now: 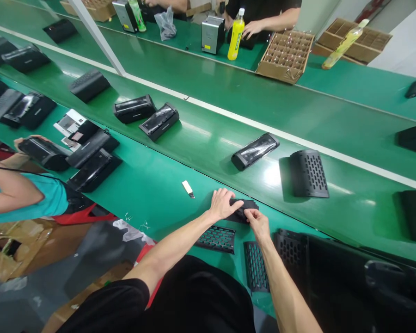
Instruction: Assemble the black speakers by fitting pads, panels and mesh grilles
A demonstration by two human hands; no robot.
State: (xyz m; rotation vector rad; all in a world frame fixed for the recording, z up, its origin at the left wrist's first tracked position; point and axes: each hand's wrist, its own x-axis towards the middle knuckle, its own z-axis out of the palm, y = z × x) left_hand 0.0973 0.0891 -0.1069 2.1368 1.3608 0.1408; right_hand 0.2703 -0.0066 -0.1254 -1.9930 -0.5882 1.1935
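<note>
On the green worktop in front of me lies a dark black piece (247, 204), perhaps a stack of thin sheets; its exact kind cannot be made out. My left hand (223, 204) grips its left end, the thumb across the top and the fingers at the far side. At its near right edge my right hand (258, 223) pinches it between thumb and fingertips. Close below my hands are a slotted black grille panel (217, 238) and another grille panel (255, 266), partly behind my right forearm. A small white-and-black item (187, 188) lies to the left.
Black speaker-like housings, such as one (255, 151), sit along the green conveyor (201, 152) beyond the worktop. More grille panels (291, 249) are at right. A co-worker's arm (7, 189) is at left. Across the line are a yellow bottle (235, 37) and a divided carton (286, 55).
</note>
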